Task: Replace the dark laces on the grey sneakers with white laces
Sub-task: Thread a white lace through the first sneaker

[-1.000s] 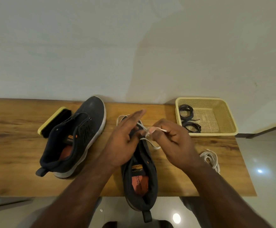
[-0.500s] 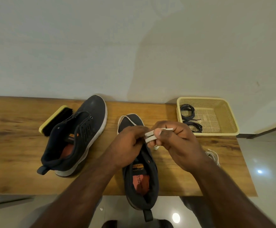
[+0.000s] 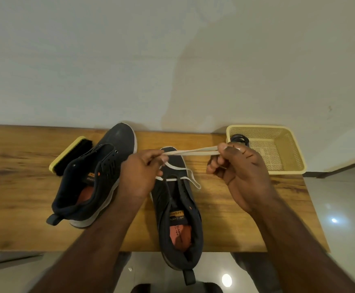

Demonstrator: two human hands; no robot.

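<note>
We had been holding our two hands close together over the near sneaker (image 3: 177, 210). Then we moved them apart, and the white lace (image 3: 191, 152) got pulled out long and tight between them. We think this meant we were making both ends the same length, so the lacing had only just begun.

Our left hand (image 3: 139, 174) was curled and pinched the lace near the toe of that shoe. Our right hand (image 3: 239, 172) pinched the two strands with the thumb and first finger, and the other fingers were curled under.

The lace went across the lowest holes of the near sneaker, and a loose loop hung to the right of it.

We counted two grey sneakers. The other sneaker (image 3: 97, 176) lay to the left with no lace in it. We counted one white lace in our hands. On the wooden table (image 3: 225, 218), farther left, lay one shoe brush (image 3: 72, 156). Far right sat one yellow basket (image 3: 278, 149) with dark laces (image 3: 239, 138) inside. We could see only one coil there, because our right hand hid the rest.
</note>
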